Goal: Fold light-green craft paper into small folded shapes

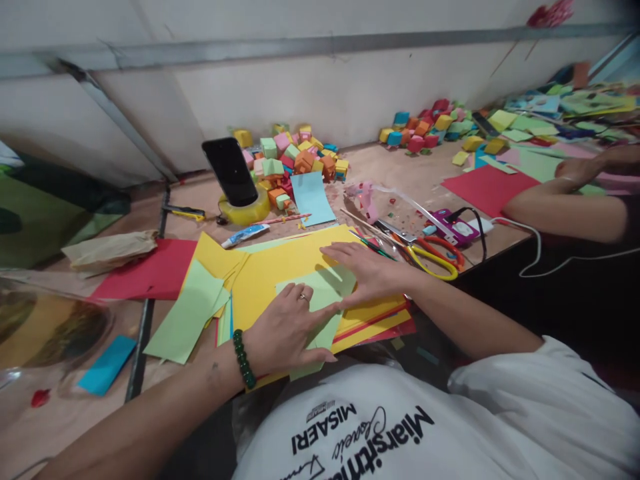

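Pale green paper [323,293] on top of yellow sheets [265,277], beneath both hands. Left hand [290,327], green bead bracelet [243,360] at wrist: index stretched toward right thumb, other fingers partly curled, thumb apart, gripping nothing visible. Right hand [367,270] laid palm down over green paper and yellow sheets, fingers open and spread. Beyond stack on tabletop [363,160]: blue-white tube [245,235], phone [233,173] propped on tape roll [245,209], small paper cubes [300,159] heaped near wall.
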Action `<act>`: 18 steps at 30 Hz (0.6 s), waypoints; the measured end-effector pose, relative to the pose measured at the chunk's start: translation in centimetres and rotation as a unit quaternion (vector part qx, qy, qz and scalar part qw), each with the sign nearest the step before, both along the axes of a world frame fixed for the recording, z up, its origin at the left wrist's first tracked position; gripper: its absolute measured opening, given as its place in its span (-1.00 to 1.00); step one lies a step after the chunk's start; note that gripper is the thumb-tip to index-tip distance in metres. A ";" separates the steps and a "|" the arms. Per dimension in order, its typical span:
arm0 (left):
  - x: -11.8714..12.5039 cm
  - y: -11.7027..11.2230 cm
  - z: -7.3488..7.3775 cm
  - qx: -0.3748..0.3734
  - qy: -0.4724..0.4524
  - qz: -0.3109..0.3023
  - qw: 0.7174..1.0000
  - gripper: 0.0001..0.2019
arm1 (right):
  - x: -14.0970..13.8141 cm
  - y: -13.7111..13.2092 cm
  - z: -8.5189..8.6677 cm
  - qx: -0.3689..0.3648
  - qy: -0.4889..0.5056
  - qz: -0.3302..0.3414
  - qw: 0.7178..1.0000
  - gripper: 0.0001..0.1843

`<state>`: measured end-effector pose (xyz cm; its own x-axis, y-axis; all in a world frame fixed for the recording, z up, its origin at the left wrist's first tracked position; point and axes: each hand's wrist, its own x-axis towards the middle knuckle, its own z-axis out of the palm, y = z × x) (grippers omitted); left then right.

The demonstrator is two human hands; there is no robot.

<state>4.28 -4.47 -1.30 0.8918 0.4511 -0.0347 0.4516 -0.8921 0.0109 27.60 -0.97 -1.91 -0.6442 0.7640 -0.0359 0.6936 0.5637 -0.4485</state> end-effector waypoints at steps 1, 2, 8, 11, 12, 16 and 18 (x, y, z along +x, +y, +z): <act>0.0 0.0 0.2 -0.006 0.002 -0.001 1.000 -0.22 | -0.1 0.0 0.0 -0.006 -0.006 -0.003 1.000 0.11; 0.1 -0.1 0.3 -0.011 0.003 -0.001 1.000 -0.22 | -0.2 -0.1 -0.1 -0.013 -0.010 -0.004 1.000 0.12; 0.3 -0.1 0.9 -0.032 0.025 -0.002 0.999 -0.21 | 0.0 0.1 -0.9 -0.034 -0.016 -0.018 0.999 0.16; 0.3 0.0 1.1 -0.045 0.025 -0.001 0.999 -0.21 | 0.9 0.8 -1.3 -0.038 -0.019 -0.039 0.998 0.16; 0.3 0.0 1.2 -0.046 0.024 0.001 0.999 -0.22 | 1.3 1.1 -1.4 -0.039 -0.022 -0.046 0.998 0.14; 0.4 0.0 1.5 -0.055 0.029 0.009 0.998 -0.24 | 3.1 2.3 -1.4 -0.040 -0.037 -0.076 0.996 0.02; 0.5 0.0 1.7 -0.059 0.046 0.010 0.997 -0.24 | 3.8 2.8 -1.1 -0.044 -0.048 -0.094 0.993 -0.03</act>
<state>4.83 -4.52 0.44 0.8733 0.4565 -0.1700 0.4730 -0.8781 0.0719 31.43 1.87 -3.03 -0.4798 0.8621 -0.1632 0.8256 0.3806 -0.4166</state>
